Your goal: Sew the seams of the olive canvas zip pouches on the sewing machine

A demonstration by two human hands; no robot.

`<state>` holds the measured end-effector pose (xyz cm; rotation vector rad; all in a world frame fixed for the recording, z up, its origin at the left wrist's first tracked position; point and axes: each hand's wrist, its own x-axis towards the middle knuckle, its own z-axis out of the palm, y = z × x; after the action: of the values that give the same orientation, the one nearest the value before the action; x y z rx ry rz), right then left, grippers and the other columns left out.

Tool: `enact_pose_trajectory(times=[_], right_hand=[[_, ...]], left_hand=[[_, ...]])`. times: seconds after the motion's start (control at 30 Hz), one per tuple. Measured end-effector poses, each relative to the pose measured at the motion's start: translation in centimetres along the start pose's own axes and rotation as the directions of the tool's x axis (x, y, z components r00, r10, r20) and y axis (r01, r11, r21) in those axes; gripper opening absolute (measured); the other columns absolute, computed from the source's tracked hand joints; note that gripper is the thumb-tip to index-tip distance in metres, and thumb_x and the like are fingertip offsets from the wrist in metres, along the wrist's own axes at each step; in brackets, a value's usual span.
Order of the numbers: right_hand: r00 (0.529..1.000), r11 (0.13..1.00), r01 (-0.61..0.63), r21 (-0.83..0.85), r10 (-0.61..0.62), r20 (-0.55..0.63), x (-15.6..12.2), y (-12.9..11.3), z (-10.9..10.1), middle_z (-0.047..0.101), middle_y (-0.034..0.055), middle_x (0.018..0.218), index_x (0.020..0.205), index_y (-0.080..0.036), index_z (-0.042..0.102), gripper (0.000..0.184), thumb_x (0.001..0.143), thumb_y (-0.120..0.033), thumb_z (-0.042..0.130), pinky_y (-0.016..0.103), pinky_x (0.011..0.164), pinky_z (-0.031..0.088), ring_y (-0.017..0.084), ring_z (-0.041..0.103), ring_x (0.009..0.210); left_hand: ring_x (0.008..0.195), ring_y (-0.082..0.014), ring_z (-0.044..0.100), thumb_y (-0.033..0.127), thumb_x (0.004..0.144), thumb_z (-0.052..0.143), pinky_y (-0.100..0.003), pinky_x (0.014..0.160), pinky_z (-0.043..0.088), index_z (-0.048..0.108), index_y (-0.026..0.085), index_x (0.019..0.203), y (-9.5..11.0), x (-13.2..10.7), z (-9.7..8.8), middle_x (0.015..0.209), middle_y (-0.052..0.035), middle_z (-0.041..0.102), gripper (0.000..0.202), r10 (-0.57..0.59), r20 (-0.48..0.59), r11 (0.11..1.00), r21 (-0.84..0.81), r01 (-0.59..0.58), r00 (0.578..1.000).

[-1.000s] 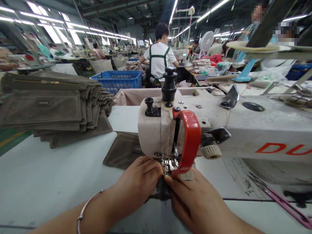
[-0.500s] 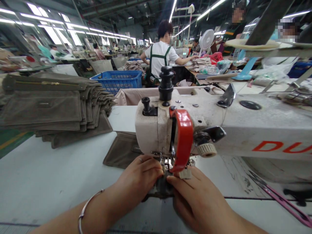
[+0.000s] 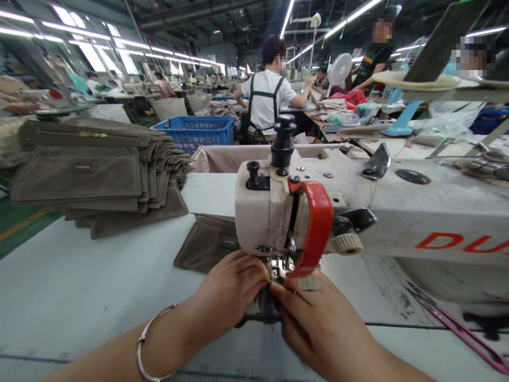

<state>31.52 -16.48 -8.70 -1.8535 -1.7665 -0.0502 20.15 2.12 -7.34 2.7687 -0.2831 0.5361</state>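
A cream sewing machine [image 3: 397, 212] with a red guard [image 3: 316, 228] stands before me. My left hand [image 3: 230, 289], a bangle on its wrist, has its fingers curled and pressed together just left of the presser foot [image 3: 280, 265]. My right hand [image 3: 318, 318] pinches at the same spot from the right. Between the fingertips lies a small dark piece [image 3: 264, 307], mostly hidden. A flat olive-brown fabric panel [image 3: 207, 244] lies on the table behind the needle, its right part under the machine head.
A tall stack of olive-brown panels [image 3: 95, 170] sits at the left on the white table [image 3: 79, 286]. Behind it are a blue basket [image 3: 199, 132] and a beige bin [image 3: 230, 156]. Pink-handled scissors [image 3: 461, 329] lie at the right. Other people work at tables farther back.
My head has shifted a little, so the machine sits slightly to the right in view. Both hands stay pinched at the presser foot. The person in the white shirt has reached out an arm.
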Motion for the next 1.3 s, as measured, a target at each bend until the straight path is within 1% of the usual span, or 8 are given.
enact_pose_trajectory(times=[0.2,0.3,0.47,0.63,0.83,1.0,1.17,1.3], right_hand=[[0.999,0.999,-0.037,0.005,0.037,0.030,0.6,0.0,0.2,0.064,0.0126,0.110,0.116,-0.014,0.061,0.042,0.076,-0.007,0.050,0.052,0.087,0.051,0.031,0.057,0.102],[1.000,1.000,-0.015,0.015,0.015,-0.003,0.5,0.1,0.1,0.066,0.0127,0.108,0.111,-0.015,0.063,0.038,0.076,-0.007,0.049,0.052,0.085,0.052,0.031,0.058,0.101],[0.997,0.997,0.071,-0.016,-0.071,-0.006,0.2,0.1,-0.1,0.064,0.0122,0.120,0.126,-0.014,0.053,0.047,0.081,-0.006,0.046,0.051,0.092,0.050,0.029,0.058,0.107],[0.999,1.000,0.022,0.003,-0.022,0.030,0.3,-0.1,0.1,0.066,0.0098,0.118,0.127,-0.017,0.052,0.047,0.081,-0.007,0.048,0.049,0.090,0.051,0.028,0.060,0.105],[0.999,0.999,-0.007,-0.045,0.005,-0.039,0.5,-0.4,0.2,0.066,0.0146,0.114,0.120,-0.014,0.060,0.043,0.078,-0.009,0.050,0.053,0.085,0.052,0.033,0.058,0.105],[0.994,0.993,-0.112,-0.041,0.112,0.001,0.7,0.0,0.5,0.062,0.0154,0.117,0.123,-0.017,0.061,0.044,0.079,-0.015,0.053,0.056,0.086,0.050,0.035,0.054,0.109],[0.991,0.990,-0.132,-0.048,0.132,0.008,1.0,0.3,0.5,0.061,0.0150,0.119,0.129,-0.018,0.058,0.048,0.082,-0.014,0.051,0.057,0.086,0.048,0.035,0.052,0.109],[0.992,0.989,-0.128,-0.071,0.128,0.004,1.1,0.3,0.6,0.059,0.0165,0.121,0.128,-0.016,0.059,0.047,0.082,-0.015,0.051,0.057,0.086,0.047,0.037,0.051,0.110]], left_hand=[[0.089,-0.0175,0.061,0.008,0.096,0.046,-0.033,0.093,0.048,0.062,0.015,0.092,0.0,-0.2,0.2,0.090,-0.0031,0.066,0.018,0.043,0.024,0.998,0.039,-0.043,0.999],[0.088,-0.0185,0.062,0.007,0.095,0.047,-0.033,0.089,0.049,0.061,0.016,0.090,0.1,0.1,0.2,0.089,-0.0035,0.067,0.018,0.078,0.056,0.994,0.075,-0.082,0.995],[0.087,-0.0172,0.063,0.004,0.091,0.051,-0.031,0.088,0.051,0.061,0.016,0.092,0.0,0.2,-0.1,0.089,-0.0021,0.068,0.016,0.064,0.090,0.997,0.045,-0.069,0.994],[0.098,-0.0148,0.065,0.005,0.093,0.052,-0.028,0.094,0.051,0.061,0.017,0.107,-0.6,-0.8,-0.1,0.107,-0.0034,0.071,0.021,0.047,0.072,0.999,-0.021,-0.046,0.996],[0.092,-0.0146,0.067,0.005,0.093,0.053,-0.027,0.093,0.051,0.064,0.017,0.097,-1.3,0.0,-0.2,0.095,-0.0006,0.072,0.017,0.048,0.080,0.999,-0.020,-0.046,0.996],[0.093,-0.0161,0.066,0.007,0.093,0.053,-0.029,0.096,0.049,0.064,0.017,0.089,-1.8,0.8,-0.3,0.090,-0.0010,0.071,0.015,0.059,0.084,0.996,0.068,-0.065,0.995],[0.101,-0.0188,0.064,0.011,0.096,0.052,-0.034,0.099,0.047,0.066,0.018,0.094,-2.8,0.6,0.7,0.095,-0.0024,0.071,0.016,0.029,0.087,0.993,0.111,-0.039,0.996],[0.110,-0.0189,0.061,0.013,0.098,0.051,-0.036,0.104,0.044,0.065,0.019,0.105,-3.8,0.5,1.6,0.106,-0.0024,0.071,0.017,0.007,0.091,0.993,0.116,-0.018,0.996]])
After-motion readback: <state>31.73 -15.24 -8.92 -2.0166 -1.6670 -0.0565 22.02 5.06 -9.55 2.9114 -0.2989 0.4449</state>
